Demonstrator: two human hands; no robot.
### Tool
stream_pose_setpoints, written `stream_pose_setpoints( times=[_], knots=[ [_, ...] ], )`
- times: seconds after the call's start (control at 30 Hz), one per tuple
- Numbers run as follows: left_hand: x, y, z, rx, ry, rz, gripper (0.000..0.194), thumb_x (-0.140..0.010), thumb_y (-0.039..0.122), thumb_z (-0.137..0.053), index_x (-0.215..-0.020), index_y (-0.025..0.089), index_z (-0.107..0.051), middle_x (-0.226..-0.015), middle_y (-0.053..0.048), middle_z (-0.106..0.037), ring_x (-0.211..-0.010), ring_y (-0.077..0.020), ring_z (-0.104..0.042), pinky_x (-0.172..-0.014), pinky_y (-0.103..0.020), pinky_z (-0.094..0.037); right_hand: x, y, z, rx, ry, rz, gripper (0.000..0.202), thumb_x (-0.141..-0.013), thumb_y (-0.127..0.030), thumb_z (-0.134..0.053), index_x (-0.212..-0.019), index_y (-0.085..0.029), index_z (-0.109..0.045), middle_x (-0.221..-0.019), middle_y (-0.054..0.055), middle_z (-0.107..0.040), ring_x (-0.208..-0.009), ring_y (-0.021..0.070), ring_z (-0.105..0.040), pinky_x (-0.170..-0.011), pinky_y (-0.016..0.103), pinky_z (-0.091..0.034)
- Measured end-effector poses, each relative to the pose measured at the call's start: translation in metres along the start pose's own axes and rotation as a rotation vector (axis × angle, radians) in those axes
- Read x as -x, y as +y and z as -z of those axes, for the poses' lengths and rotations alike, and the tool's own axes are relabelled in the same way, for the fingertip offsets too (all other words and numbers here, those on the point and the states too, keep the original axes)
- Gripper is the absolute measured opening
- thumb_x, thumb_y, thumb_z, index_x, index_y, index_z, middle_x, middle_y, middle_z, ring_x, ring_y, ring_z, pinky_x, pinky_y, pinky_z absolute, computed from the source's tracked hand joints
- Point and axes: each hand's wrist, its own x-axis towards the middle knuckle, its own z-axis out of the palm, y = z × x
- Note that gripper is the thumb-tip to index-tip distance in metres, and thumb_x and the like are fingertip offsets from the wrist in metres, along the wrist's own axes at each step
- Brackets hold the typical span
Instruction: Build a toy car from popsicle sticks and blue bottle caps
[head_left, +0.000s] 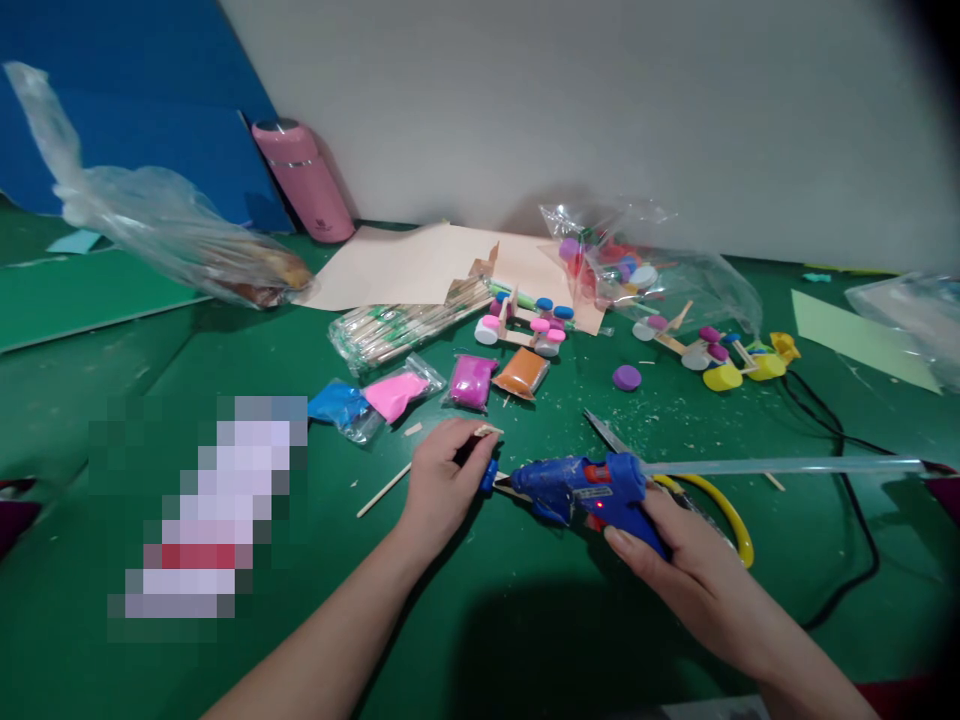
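In my right hand (675, 550) is a blue hot glue gun (581, 488), gripped by its handle, with a small red light on its side. A long clear glue stick (780, 466) juts from its back. The nozzle points left, close to a blue cap (489, 477) at my left hand (450, 475). That hand is closed, pinching a small wooden piece (486, 431) with the blue cap beside it; the fingers hide how they join. Scissors with yellow handles (731, 510) lie beyond and partly under my right hand. A thin wooden stick (384, 490) lies left of my left hand.
Toy cars of sticks and caps (517, 325) stand behind, near bagged sticks (405, 325) and packets of coloured clay (472, 381). A purple cap (627, 377) lies alone. A black cord (862, 510) runs at right. A pink flask (304, 180) stands at the wall.
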Motion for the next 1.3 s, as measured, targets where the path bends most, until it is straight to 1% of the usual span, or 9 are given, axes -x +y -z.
stream_pose_setpoints(
  times=[0.17,0.33,0.43,0.53,0.67,0.8,1.03,1.13,1.3],
  knots=[
    [0.0,-0.001,0.0,0.001,0.003,0.0,0.01,-0.076,0.021,-0.056,-0.072,0.017,-0.064,-0.071,-0.003,-0.063,-0.067,-0.0157,-0.057,-0.063,-0.026,-0.044,-0.001,0.005,-0.004,-0.036,0.005,0.014,0.021,-0.087,-0.035,-0.04,-0.095,-0.024,-0.055,-0.083,0.001,-0.063,-0.07,0.0164,-0.057,-0.061,0.026,-0.045],
    [0.0,-0.002,-0.001,0.01,0.004,-0.003,0.01,-0.076,0.022,-0.056,-0.073,0.018,-0.064,-0.071,-0.003,-0.064,-0.067,-0.0154,-0.057,-0.063,-0.026,-0.044,-0.002,0.004,-0.004,-0.031,-0.007,-0.01,0.021,-0.087,-0.038,-0.038,-0.088,-0.023,-0.053,-0.078,0.002,-0.06,-0.066,0.0161,-0.053,-0.058,0.027,-0.043],
    [0.001,-0.001,-0.001,0.014,0.011,-0.004,0.01,-0.076,0.021,-0.056,-0.073,0.018,-0.064,-0.071,-0.003,-0.064,-0.067,-0.0153,-0.057,-0.063,-0.026,-0.044,-0.003,0.005,-0.005,-0.045,-0.022,-0.009,0.02,-0.088,-0.037,-0.037,-0.087,-0.023,-0.052,-0.079,0.002,-0.059,-0.067,0.0158,-0.052,-0.059,0.027,-0.042],
    [0.001,-0.002,-0.001,0.017,0.01,-0.004,0.01,-0.076,0.022,-0.056,-0.073,0.018,-0.064,-0.071,-0.003,-0.063,-0.067,-0.0151,-0.057,-0.063,-0.027,-0.045,-0.003,0.008,-0.007,-0.046,0.013,0.014,0.02,-0.087,-0.038,-0.037,-0.089,-0.023,-0.051,-0.077,0.001,-0.058,-0.064,0.0155,-0.051,-0.056,0.026,-0.041],
    [0.0,-0.001,-0.001,0.016,0.006,-0.002,0.01,-0.076,0.022,-0.056,-0.073,0.018,-0.064,-0.069,-0.002,-0.063,-0.065,-0.015,-0.057,-0.062,-0.026,-0.044,-0.003,0.012,-0.009,-0.009,0.053,0.004,0.021,-0.086,-0.039,-0.039,-0.083,-0.023,-0.052,-0.072,0.0,-0.057,-0.062,0.0153,-0.05,-0.054,0.026,-0.04],
    [0.0,0.001,0.0,0.012,0.005,-0.002,0.01,-0.076,0.022,-0.056,-0.072,0.017,-0.064,-0.069,-0.003,-0.062,-0.065,-0.0152,-0.057,-0.061,-0.026,-0.044,-0.004,0.013,-0.009,-0.001,0.068,0.021,0.019,-0.086,-0.038,-0.04,-0.085,-0.023,-0.052,-0.071,0.0,-0.057,-0.06,0.0151,-0.05,-0.053,0.025,-0.04],
    [0.0,0.0,0.0,0.008,0.001,-0.011,0.011,-0.077,0.025,-0.055,-0.072,0.018,-0.064,-0.069,-0.002,-0.063,-0.065,-0.0152,-0.057,-0.062,-0.026,-0.044,-0.004,0.014,-0.011,0.009,0.09,0.025,0.018,-0.086,-0.037,-0.041,-0.082,-0.022,-0.051,-0.069,0.0,-0.056,-0.058,0.0145,-0.048,-0.051,0.025,-0.04],
    [0.001,-0.001,-0.001,0.006,0.002,-0.013,0.011,-0.077,0.024,-0.055,-0.073,0.019,-0.064,-0.069,-0.002,-0.063,-0.065,-0.015,-0.057,-0.062,-0.026,-0.044,-0.003,0.014,-0.012,0.016,0.077,0.01,0.02,-0.086,-0.039,-0.039,-0.081,-0.023,-0.05,-0.067,0.0,-0.054,-0.058,0.0147,-0.048,-0.051,0.025,-0.04],
    [0.0,0.0,0.0,0.001,0.006,-0.011,0.011,-0.077,0.022,-0.055,-0.072,0.019,-0.064,-0.07,-0.002,-0.063,-0.066,-0.015,-0.057,-0.061,-0.026,-0.044,-0.001,0.014,-0.012,-0.036,-0.003,-0.028,0.024,-0.087,-0.041,-0.035,-0.09,-0.022,-0.05,-0.08,0.002,-0.058,-0.068,0.0169,-0.053,-0.059,0.027,-0.043]
  ],
)
